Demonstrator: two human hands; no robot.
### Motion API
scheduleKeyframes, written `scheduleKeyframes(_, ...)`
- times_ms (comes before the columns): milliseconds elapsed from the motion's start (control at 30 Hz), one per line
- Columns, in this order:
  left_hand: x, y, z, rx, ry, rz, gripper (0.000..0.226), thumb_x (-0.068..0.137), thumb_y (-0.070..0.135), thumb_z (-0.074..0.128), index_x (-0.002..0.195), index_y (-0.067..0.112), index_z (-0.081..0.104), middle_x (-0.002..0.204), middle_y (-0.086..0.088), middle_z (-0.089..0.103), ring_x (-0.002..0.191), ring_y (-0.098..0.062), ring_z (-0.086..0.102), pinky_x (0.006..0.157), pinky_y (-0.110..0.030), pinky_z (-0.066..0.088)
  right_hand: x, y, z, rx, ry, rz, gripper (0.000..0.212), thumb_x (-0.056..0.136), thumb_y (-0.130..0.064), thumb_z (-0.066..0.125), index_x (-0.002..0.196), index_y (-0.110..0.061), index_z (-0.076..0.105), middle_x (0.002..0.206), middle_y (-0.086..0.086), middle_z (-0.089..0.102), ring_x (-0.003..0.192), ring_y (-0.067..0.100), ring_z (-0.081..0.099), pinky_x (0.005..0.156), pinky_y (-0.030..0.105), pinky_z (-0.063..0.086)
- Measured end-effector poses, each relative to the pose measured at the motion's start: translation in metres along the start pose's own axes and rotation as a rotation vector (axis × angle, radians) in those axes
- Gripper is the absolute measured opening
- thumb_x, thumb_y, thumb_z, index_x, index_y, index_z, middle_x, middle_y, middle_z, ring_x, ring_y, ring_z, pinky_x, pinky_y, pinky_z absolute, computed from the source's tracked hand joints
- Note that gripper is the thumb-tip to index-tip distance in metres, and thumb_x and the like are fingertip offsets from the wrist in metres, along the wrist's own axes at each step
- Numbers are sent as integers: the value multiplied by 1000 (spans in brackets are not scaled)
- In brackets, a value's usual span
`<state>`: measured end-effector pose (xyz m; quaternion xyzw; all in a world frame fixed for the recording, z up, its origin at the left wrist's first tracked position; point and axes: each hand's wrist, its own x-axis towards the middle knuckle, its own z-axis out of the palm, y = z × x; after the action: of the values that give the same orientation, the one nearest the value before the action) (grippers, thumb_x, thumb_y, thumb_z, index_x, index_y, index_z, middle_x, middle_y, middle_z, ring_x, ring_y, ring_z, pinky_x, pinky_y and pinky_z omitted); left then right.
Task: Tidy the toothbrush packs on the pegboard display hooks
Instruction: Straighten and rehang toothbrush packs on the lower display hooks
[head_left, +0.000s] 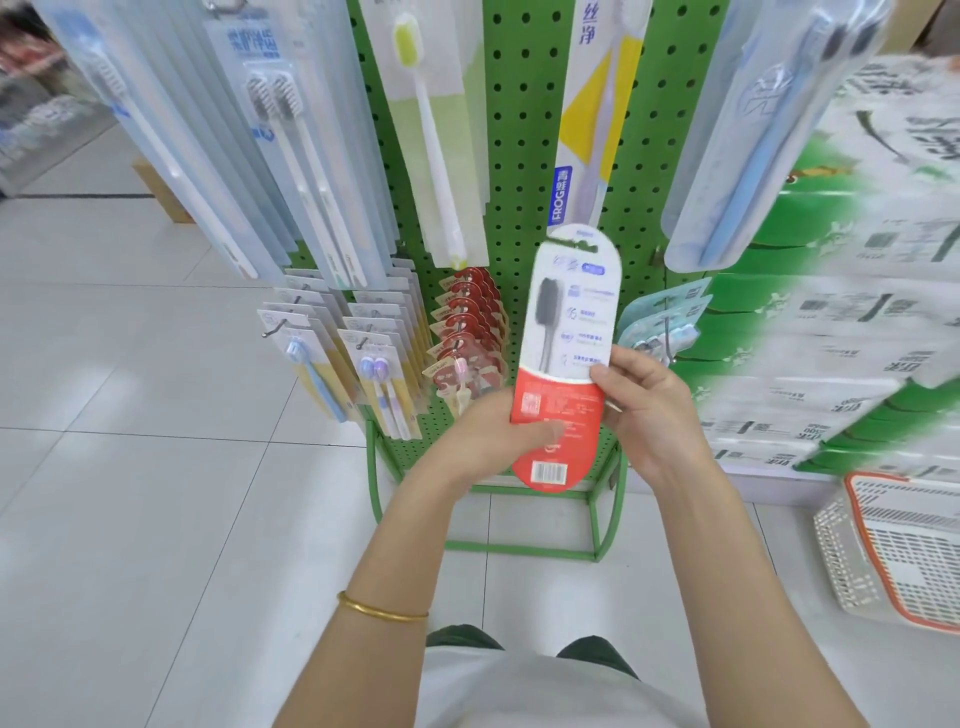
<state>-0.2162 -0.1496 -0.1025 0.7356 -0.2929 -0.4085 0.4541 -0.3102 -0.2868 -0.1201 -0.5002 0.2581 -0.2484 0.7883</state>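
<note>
Left hand (493, 434) and right hand (647, 402), both up in front of the green pegboard (524, 130). Both grasping one toothbrush pack (569, 322): left thumb pressed flat on the red bottom part, right thumb pinching the right edge, other fingers tucked behind. Held upright, round white top up, barcode down low, in front of the low middle of the board. Not on any hook yet.

Looks like the step of putting a loose pack back in its place. Hard to tell for sure which hook is home. Just to the left, a row of red packs (470, 322) on one hook, red and white like this one, so probably there. Just to the right, teal packs (657, 317) on another hook. Higher up, long clear packs (291, 156) hanging.

Next move, most likely: carry the pack over to the left, find the little hole (581, 234) at its top, line it up with the hook tip, then slide it on. Calls for a steady hold and a small tilt, with such a small hole to hit. Also care not to knock the red row loose.

Far right, stacked boxes (831, 322); nearer, a white basket (857, 582) with an orange rim on the floor.
</note>
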Motion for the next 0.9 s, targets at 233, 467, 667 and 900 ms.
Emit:
scheduleKeyframes(233,17,24,-18,-124,322,95,8,97,28,53,101,24,59,96,10,68,83,-3,64,59,-19,51,-10,11,-12,-96,-205,139,22,71,-10,65,93,-9,69,83,4,74,69,16,67,63,27,54)
scheduleKeyframes(467,25,19,-17,-283,418,71,35,95,42,51,118,16,55,107,-1,69,99,-18,66,87,-43,54,-10,16,-18,-104,-299,181,21,70,-7,75,90,-11,71,88,6,73,77,21,67,68,30,57)
scheduleKeyframes(667,22,8,-16,-559,252,34,46,95,40,52,127,7,53,114,-11,68,107,-27,65,95,-52,49,-13,30,-16,102,-410,294,73,59,-45,87,116,-6,62,115,16,65,97,28,63,85,40,52)
scheduleKeyframes(900,18,3,-10,-566,200,85,41,93,34,52,123,7,52,108,-9,69,102,-24,65,91,-45,51,-22,48,-4,282,-540,360,74,55,-44,89,119,-14,66,117,13,67,101,26,66,84,39,54)
